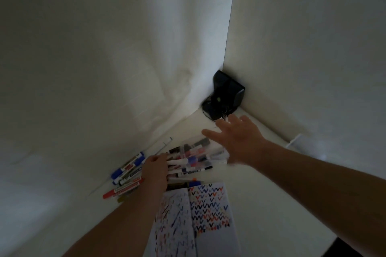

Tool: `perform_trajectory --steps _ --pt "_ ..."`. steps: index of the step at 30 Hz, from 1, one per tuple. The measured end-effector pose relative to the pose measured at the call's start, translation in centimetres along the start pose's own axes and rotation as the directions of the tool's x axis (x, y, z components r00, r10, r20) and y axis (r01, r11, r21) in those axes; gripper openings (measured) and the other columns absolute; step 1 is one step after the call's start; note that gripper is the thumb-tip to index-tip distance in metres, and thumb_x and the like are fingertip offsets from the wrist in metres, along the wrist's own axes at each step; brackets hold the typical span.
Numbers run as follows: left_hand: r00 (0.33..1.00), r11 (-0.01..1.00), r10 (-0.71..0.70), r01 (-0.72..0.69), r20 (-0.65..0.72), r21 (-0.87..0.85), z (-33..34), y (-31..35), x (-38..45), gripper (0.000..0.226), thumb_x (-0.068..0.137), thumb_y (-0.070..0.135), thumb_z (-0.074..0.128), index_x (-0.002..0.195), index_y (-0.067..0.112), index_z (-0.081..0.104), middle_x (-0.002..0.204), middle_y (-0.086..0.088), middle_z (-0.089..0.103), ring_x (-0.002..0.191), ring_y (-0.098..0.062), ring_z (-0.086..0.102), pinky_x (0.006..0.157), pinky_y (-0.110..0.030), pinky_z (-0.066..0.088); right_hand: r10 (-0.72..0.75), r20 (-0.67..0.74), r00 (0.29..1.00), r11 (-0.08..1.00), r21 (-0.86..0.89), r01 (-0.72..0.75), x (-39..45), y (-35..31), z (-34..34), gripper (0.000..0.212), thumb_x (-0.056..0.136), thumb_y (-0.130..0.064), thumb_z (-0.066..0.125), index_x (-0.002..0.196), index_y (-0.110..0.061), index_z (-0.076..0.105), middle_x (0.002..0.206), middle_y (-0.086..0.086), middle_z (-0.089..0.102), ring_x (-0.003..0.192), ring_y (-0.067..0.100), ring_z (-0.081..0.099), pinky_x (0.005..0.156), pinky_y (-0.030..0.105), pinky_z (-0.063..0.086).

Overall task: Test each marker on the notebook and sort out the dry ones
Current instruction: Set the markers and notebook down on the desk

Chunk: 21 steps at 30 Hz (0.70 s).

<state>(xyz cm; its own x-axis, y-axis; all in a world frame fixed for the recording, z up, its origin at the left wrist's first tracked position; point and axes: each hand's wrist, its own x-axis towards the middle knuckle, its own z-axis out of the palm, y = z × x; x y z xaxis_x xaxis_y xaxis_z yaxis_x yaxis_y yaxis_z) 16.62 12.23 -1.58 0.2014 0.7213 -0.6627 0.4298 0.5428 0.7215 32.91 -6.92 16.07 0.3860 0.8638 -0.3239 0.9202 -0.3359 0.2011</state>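
By the table's (261, 204) left edge lies a loose pile of markers (127, 171) with blue and red caps, seemingly already set apart, though whether as dry or good cannot be told. The left hand (155, 170) rests just right of it, its fingers curled on a second bunch of markers (188, 162). Beyond, toward the far corner, the right hand (240, 140) hovers with fingers spread and holding nothing, above a clear plastic pouch (213, 150). At the near edge the open notebook (200, 215) is crowded with coloured ticks, so much testing looks done; final sorting appears unfinished.
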Motion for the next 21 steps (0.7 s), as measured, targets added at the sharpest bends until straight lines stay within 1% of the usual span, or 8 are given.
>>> perform_trajectory --steps 3,6,8,11,14,16,19,21 --pt "0.993 0.996 0.041 -0.031 -0.114 0.087 -1.5 0.1 0.7 0.017 0.098 0.033 0.064 0.102 0.016 0.065 0.096 -0.014 0.071 0.082 -0.035 0.071 0.068 -0.046 0.063 0.038 0.047 0.998 0.999 0.031 -0.039 -0.1 -0.1 2.0 0.123 0.07 -0.058 0.087 0.158 -0.043 0.002 0.16 0.009 0.032 0.137 0.035 0.038 0.109 0.054 0.039" --pt "0.967 0.963 0.168 -0.12 -0.191 0.24 -2.9 -0.1 1.0 0.027 0.101 0.038 0.06 0.11 0.013 0.062 0.102 -0.01 0.068 0.082 -0.028 0.064 0.072 -0.038 0.055 0.049 0.056 0.997 0.998 0.032 -0.051 0.1 -0.8 3.1 0.123 0.07 -0.055 0.087 0.158 -0.041 0.003 0.159 0.011 0.032 0.137 0.035 0.038 0.109 0.054 0.038" --pt "0.95 0.935 0.224 -0.146 -0.217 0.323 -3.5 -0.2 1.2 0.036 0.1 0.042 0.06 0.112 0.009 0.065 0.103 -0.013 0.068 0.086 -0.029 0.062 0.078 -0.037 0.052 0.054 0.059 0.997 0.998 0.016 -0.056 0.2 -0.7 3.3 0.121 0.071 -0.053 0.088 0.158 -0.041 0.004 0.157 0.011 0.034 0.136 0.036 0.038 0.11 0.055 0.038" --pt "0.934 0.922 0.281 -0.2 -0.219 0.33 -3.6 -0.4 1.5 0.039 0.099 0.042 0.061 0.11 0.005 0.067 0.103 -0.014 0.07 0.09 -0.03 0.064 0.081 -0.04 0.054 0.044 0.06 0.997 0.999 -0.025 -0.042 -0.1 -0.1 2.9 0.115 0.075 -0.052 0.085 0.158 -0.04 0.006 0.154 0.011 0.035 0.135 0.036 0.038 0.109 0.054 0.037" --pt "0.935 0.925 0.283 -0.206 -0.214 0.321 -3.3 -0.7 1.4 0.039 0.1 0.041 0.059 0.113 0.005 0.063 0.102 -0.007 0.064 0.096 -0.032 0.064 0.085 -0.043 0.054 -0.007 0.057 0.998 0.996 -0.088 0.012 -0.1 -0.4 2.3 0.11 0.08 -0.047 0.083 0.159 -0.037 0.008 0.153 0.014 0.035 0.135 0.039 0.038 0.109 0.055 0.037" --pt "0.938 0.928 0.275 -0.202 -0.211 0.313 -2.9 -0.8 1.3 0.034 0.101 0.039 0.058 0.115 0.008 0.063 0.103 -0.008 0.063 0.095 -0.031 0.063 0.086 -0.043 0.055 -0.045 0.064 0.997 0.995 -0.088 0.05 0.3 -1.2 1.7 0.112 0.079 -0.042 0.085 0.16 -0.037 0.007 0.153 0.015 0.034 0.138 0.041 0.036 0.111 0.058 0.037" --pt "0.939 0.924 0.291 -0.226 -0.183 0.309 -3.1 -0.4 1.2 0.013 0.101 0.027 0.058 0.108 0.021 0.067 0.109 -0.011 0.069 0.091 -0.03 0.063 0.085 -0.042 0.056 -0.053 0.07 0.996 0.993 -0.098 0.06 0.8 -1.3 1.3 0.113 0.079 -0.041 0.085 0.161 -0.037 0.008 0.155 0.016 0.032 0.14 0.042 0.033 0.114 0.06 0.034" --pt "0.946 0.923 0.31 -0.274 -0.099 0.269 -3.8 0.0 1.2 0.015 0.101 0.021 0.055 0.107 0.027 0.068 0.112 -0.01 0.069 0.096 -0.028 0.064 0.09 -0.042 0.055 -0.02 0.077 0.997 0.993 -0.113 0.028 0.7 -0.5 1.2 0.112 0.08 -0.044 0.084 0.161 -0.038 0.007 0.158 0.016 0.03 0.142 0.043 0.032 0.115 0.06 0.032"
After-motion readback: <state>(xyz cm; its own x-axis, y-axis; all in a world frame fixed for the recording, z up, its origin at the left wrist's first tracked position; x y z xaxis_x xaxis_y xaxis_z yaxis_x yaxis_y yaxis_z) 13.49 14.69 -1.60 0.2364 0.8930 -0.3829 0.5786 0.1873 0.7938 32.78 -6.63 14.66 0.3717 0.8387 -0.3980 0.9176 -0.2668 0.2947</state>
